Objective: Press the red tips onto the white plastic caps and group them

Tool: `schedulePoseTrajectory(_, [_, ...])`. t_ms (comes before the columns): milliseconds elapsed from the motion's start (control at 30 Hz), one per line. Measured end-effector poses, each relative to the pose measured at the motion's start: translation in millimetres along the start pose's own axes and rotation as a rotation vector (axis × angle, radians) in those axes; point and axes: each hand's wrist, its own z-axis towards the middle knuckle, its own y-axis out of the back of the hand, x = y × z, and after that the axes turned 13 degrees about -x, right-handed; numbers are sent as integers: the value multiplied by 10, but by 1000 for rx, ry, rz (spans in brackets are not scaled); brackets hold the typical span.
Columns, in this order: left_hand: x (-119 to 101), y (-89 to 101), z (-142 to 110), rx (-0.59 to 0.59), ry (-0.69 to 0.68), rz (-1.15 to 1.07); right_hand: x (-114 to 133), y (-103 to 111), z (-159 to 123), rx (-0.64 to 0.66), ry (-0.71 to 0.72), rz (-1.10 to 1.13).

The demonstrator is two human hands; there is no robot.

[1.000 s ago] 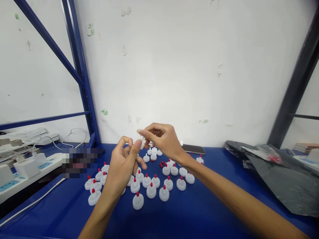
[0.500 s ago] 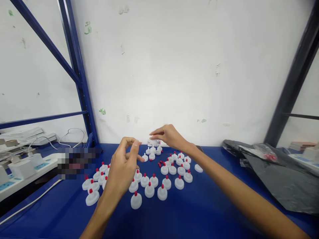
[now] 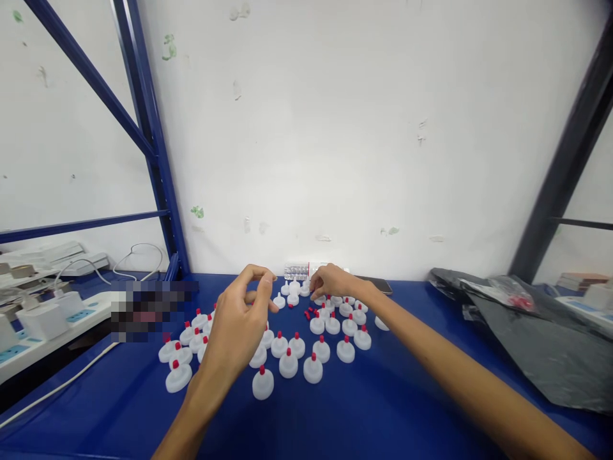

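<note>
My left hand (image 3: 243, 313) hovers over the blue table, fingers curled and thumb brought to the index finger. Whatever sits in that pinch, if anything, is hidden. Farther back, my right hand (image 3: 331, 280) points down with its fingers drawn together just above the loose small red caps (image 3: 309, 314). Its fingertips are too small to show whether they hold one. Between the hands stand several white nozzle lids without red tips (image 3: 279, 301). Many white lids with red caps on their nozzles (image 3: 288, 365) stand upright in front and to both sides.
A clear packet (image 3: 297, 271) lies by the wall, and a dark phone-like slab (image 3: 380, 284) lies behind my right wrist. Grey plastic bags (image 3: 522, 345) cover the right side. Power strips (image 3: 81, 313) with chargers and cables line the left. Blue rack posts (image 3: 160, 166) rise behind.
My right hand has come down and slightly right, from above the uncapped lids to the loose red caps. My left hand keeps nearly the same place and pose.
</note>
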Motion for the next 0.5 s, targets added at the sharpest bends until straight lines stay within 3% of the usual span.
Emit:
schedulePoseTrajectory(167, [4,11,0,9,-5,9,53,-15,10,-145,58,-60])
schedulePoseTrajectory(367, [-25,10,-6,9,4,57,27,-139,4,-27,122,-64])
schedulePoseTrajectory(500, [-40,15,-16,12,-8,75,19,-82,13,-85,83,-79])
